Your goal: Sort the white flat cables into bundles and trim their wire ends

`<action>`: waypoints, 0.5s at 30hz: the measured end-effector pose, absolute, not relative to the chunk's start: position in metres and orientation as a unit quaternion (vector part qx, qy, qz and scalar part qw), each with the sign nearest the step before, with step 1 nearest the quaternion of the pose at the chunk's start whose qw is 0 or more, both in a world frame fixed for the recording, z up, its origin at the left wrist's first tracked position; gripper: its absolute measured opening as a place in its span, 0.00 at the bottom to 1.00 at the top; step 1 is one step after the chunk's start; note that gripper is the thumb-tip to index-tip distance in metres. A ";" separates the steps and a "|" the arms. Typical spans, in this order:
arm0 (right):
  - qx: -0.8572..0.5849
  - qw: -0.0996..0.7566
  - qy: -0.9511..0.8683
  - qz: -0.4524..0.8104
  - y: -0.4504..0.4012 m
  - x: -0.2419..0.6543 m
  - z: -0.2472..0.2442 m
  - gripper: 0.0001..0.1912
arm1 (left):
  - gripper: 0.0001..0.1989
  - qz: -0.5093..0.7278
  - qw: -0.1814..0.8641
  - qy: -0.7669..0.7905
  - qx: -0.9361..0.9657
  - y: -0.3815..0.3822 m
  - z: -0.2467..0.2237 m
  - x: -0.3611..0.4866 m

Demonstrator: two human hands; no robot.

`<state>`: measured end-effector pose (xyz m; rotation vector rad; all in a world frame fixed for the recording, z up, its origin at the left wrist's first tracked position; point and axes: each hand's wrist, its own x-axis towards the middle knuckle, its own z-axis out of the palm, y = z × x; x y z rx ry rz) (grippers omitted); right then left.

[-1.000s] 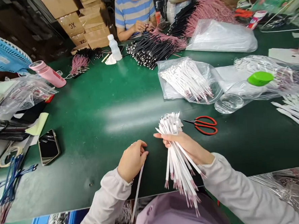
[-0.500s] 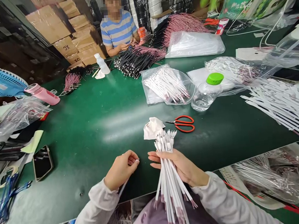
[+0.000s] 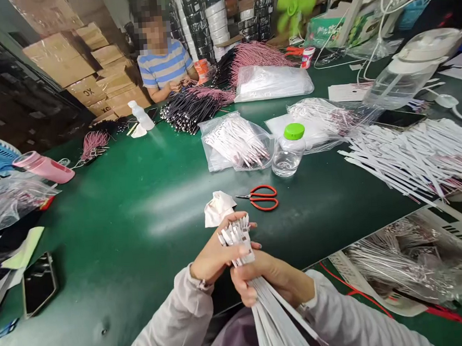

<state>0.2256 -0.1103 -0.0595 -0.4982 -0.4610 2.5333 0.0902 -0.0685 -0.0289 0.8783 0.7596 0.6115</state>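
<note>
A bundle of white flat cables point(image 3: 275, 316) hangs down from my right hand point(image 3: 272, 277), whose fingers wrap round it just below the top ends. My left hand point(image 3: 216, 252) holds the same bundle higher up, its thumb across the front and its fingers behind the white connector ends. The two hands are close together over the table's near edge. Beyond them lie a crumpled white cloth point(image 3: 218, 207) and red-handled scissors point(image 3: 262, 197). The lower ends of the bundle run out of view.
A clear jar with a green lid point(image 3: 294, 131) stands beside bagged white cables point(image 3: 237, 141). Loose white cables point(image 3: 418, 156) cover the right side. A phone point(image 3: 39, 284) lies left. Across the table point(image 3: 138, 184) sits a person in a striped shirt point(image 3: 165, 65).
My left hand has moved right and closed on the bundle's upper part. The bundle is now tilted, its top leaning left. The view has turned slightly to the right.
</note>
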 end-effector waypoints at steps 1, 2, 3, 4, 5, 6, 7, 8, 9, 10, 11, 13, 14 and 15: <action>-0.182 0.265 -0.146 0.936 -0.117 0.227 -0.061 0.19 | 0.42 0.274 0.795 0.349 0.414 -0.072 -0.029 0.094; -0.186 0.278 -0.127 0.934 -0.124 0.228 -0.061 0.19 | 0.42 0.268 0.789 0.355 0.424 -0.075 -0.029 0.097; -0.195 0.294 -0.118 0.928 -0.131 0.229 -0.061 0.19 | 0.40 0.265 0.777 0.370 0.436 -0.078 -0.029 0.101; -0.210 0.312 -0.118 0.919 -0.138 0.232 -0.060 0.19 | 0.38 0.264 0.760 0.391 0.447 -0.080 -0.030 0.106; -0.232 0.329 -0.131 0.906 -0.144 0.235 -0.058 0.20 | 0.35 0.264 0.741 0.413 0.459 -0.080 -0.030 0.110; -0.261 0.345 -0.152 0.889 -0.149 0.239 -0.056 0.21 | 0.33 0.264 0.723 0.427 0.475 -0.079 -0.030 0.114; -0.295 0.358 -0.178 0.868 -0.152 0.244 -0.054 0.22 | 0.34 0.264 0.703 0.430 0.501 -0.075 -0.030 0.118; -0.328 0.372 -0.204 0.844 -0.154 0.251 -0.053 0.22 | 0.38 0.268 0.676 0.425 0.540 -0.068 -0.030 0.121; -0.358 0.386 -0.229 0.819 -0.153 0.259 -0.052 0.21 | 0.42 0.282 0.632 0.417 0.589 -0.057 -0.029 0.124; -0.383 0.402 -0.249 0.794 -0.151 0.267 -0.051 0.19 | 0.46 0.298 0.568 0.409 0.649 -0.044 -0.028 0.127; -0.399 0.418 -0.263 0.773 -0.147 0.276 -0.052 0.18 | 0.49 0.321 0.476 0.409 0.710 -0.028 -0.028 0.130; -0.409 0.450 -0.271 0.746 -0.133 0.292 -0.052 0.19 | 0.35 0.332 0.255 0.430 0.800 0.008 -0.026 0.140; -0.407 0.465 -0.269 0.739 -0.125 0.300 -0.052 0.20 | 0.26 0.298 0.162 0.444 0.829 0.026 -0.026 0.146; -0.402 0.476 -0.268 0.735 -0.115 0.306 -0.052 0.21 | 0.22 0.260 0.081 0.462 0.844 0.043 -0.025 0.154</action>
